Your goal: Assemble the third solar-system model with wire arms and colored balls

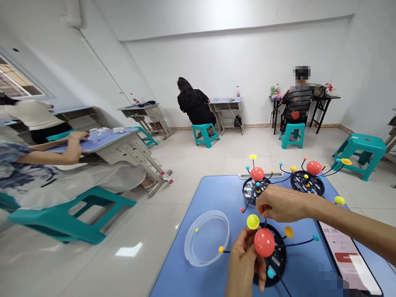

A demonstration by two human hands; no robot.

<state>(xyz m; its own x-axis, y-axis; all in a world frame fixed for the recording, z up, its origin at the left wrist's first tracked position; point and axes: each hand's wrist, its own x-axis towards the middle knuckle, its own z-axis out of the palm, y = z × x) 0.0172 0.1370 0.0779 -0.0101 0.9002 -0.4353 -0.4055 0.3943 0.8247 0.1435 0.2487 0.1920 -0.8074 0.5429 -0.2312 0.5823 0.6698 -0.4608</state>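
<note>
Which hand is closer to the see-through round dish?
The left hand is nearer, just right of the clear plastic dish and below a red ball. The right hand is farther, up and to the dish's right, above the planet model.

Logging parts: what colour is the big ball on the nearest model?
The big ball is coral red, best seen in the head view.

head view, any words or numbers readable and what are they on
phone screen: "00:08", looks like a timer, slightly blurred
red button on the phone: has text, too blurred to read
near model, black base: small labels, too small to read
back left model, base: same, too small to read
back right model, base: same, too small to read
</note>
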